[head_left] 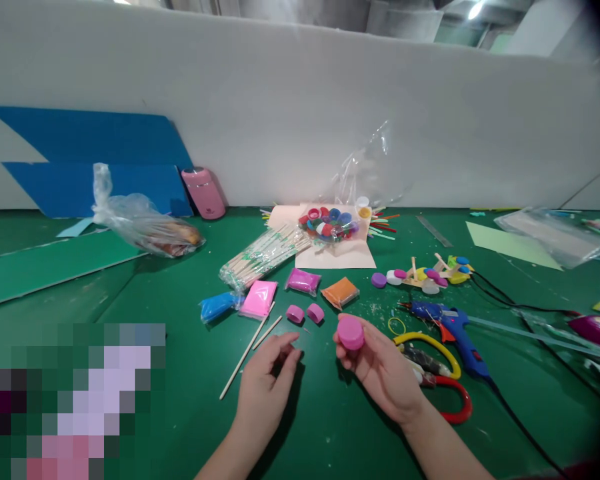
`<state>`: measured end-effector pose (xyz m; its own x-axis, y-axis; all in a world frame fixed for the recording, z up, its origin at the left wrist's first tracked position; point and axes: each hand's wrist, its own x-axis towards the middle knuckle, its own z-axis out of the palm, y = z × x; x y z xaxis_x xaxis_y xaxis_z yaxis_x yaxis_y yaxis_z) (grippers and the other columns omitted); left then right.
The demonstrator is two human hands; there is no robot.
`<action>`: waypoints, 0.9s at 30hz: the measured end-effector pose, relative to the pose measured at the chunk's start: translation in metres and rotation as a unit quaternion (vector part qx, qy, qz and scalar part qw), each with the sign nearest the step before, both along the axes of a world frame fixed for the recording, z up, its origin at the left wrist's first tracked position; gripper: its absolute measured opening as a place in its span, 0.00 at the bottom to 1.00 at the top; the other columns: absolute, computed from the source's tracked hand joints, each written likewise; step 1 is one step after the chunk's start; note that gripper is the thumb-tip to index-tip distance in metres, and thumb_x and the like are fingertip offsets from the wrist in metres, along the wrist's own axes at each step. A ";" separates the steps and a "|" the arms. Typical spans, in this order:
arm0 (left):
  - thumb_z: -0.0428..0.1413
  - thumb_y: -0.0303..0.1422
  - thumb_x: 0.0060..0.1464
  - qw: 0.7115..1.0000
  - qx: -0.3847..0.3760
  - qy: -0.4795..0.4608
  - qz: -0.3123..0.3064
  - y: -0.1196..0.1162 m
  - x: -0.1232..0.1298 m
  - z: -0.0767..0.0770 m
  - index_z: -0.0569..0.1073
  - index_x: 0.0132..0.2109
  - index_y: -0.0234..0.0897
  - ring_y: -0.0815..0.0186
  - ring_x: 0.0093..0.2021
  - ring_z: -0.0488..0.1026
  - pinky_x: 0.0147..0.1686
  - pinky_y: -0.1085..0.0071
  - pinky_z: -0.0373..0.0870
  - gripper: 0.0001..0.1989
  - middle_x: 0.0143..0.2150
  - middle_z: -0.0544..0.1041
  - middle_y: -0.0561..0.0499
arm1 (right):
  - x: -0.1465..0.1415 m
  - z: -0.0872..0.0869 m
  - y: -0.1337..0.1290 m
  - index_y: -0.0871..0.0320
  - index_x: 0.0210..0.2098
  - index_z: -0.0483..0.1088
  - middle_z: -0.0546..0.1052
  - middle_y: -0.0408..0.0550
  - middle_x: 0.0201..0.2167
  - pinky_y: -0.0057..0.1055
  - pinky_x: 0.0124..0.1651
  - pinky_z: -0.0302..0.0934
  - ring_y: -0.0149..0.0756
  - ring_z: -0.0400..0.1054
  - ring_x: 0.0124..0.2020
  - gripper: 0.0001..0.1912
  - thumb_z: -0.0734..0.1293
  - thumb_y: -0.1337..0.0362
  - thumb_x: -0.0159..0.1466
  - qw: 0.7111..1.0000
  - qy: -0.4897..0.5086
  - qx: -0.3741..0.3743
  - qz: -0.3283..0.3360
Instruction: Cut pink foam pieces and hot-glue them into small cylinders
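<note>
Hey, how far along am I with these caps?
Done, it seems: several caps and sticks are grouped at the right. In hand: your right hand holds a pink cap; your left looks empty. Probably left: two loose pink caps, plus bagged caps and wrapped packets that look unopened.

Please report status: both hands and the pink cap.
Right hand: fingers hold round pink plastic cap. Left hand: nothing visible in fingers. Nearby: two thin wooden sticks beside left; red-and-yellow-handled tool beside right.
</note>
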<state>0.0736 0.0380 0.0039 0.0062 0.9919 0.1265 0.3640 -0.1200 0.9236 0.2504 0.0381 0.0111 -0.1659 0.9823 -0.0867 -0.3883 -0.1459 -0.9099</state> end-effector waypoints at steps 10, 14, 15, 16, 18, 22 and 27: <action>0.48 0.30 0.51 0.990 0.100 0.094 0.031 0.002 -0.002 0.002 0.70 0.38 0.33 0.69 0.23 0.68 0.25 0.73 0.66 0.08 0.25 0.72 0.52 | -0.005 0.004 -0.015 0.54 0.49 0.62 0.68 0.49 0.44 0.38 0.49 0.52 0.40 0.60 0.46 0.18 0.60 0.63 0.59 0.834 -0.471 0.275 0.083; 0.50 0.29 0.49 0.989 0.101 0.105 -0.028 0.001 -0.001 0.008 0.71 0.34 0.34 0.67 0.27 0.68 0.29 0.71 0.66 0.07 0.25 0.69 0.51 | -0.008 -0.003 -0.017 0.57 0.49 0.61 0.68 0.51 0.44 0.39 0.50 0.52 0.41 0.59 0.46 0.20 0.62 0.63 0.57 0.821 -0.488 0.285 0.085; 0.50 0.28 0.48 0.988 0.098 0.107 -0.049 -0.001 0.000 0.010 0.71 0.34 0.34 0.66 0.29 0.68 0.31 0.70 0.67 0.06 0.27 0.69 0.50 | -0.008 -0.004 -0.017 0.57 0.49 0.61 0.68 0.52 0.44 0.39 0.50 0.53 0.41 0.59 0.46 0.20 0.62 0.63 0.57 0.818 -0.491 0.288 0.084; 0.50 0.28 0.47 0.986 0.097 0.114 -0.072 -0.002 0.000 0.011 0.71 0.35 0.35 0.65 0.32 0.69 0.34 0.70 0.67 0.07 0.30 0.70 0.49 | -0.007 -0.004 -0.016 0.58 0.49 0.62 0.68 0.52 0.44 0.39 0.49 0.53 0.41 0.60 0.45 0.20 0.62 0.63 0.57 0.816 -0.494 0.289 0.083; 0.52 0.27 0.44 0.978 0.097 0.145 -0.115 -0.006 0.000 0.014 0.70 0.40 0.37 0.62 0.40 0.67 0.40 0.66 0.65 0.13 0.37 0.70 0.47 | -0.007 -0.005 -0.015 0.58 0.49 0.62 0.69 0.51 0.43 0.39 0.49 0.53 0.40 0.60 0.45 0.20 0.62 0.63 0.57 0.813 -0.497 0.293 0.081; 0.53 0.27 0.42 0.961 0.076 0.211 -0.165 -0.010 0.000 0.014 0.67 0.46 0.38 0.58 0.46 0.64 0.45 0.59 0.60 0.19 0.44 0.67 0.45 | -0.007 -0.004 -0.015 0.57 0.49 0.61 0.69 0.52 0.43 0.40 0.48 0.54 0.41 0.61 0.44 0.20 0.62 0.62 0.57 0.812 -0.497 0.297 0.072; 0.52 0.26 0.42 0.957 0.065 0.218 -0.181 -0.009 -0.001 0.013 0.68 0.45 0.38 0.58 0.46 0.64 0.45 0.59 0.61 0.18 0.44 0.67 0.45 | -0.006 -0.005 -0.015 0.57 0.48 0.61 0.69 0.51 0.43 0.38 0.47 0.55 0.40 0.61 0.44 0.20 0.63 0.63 0.56 0.817 -0.492 0.293 0.071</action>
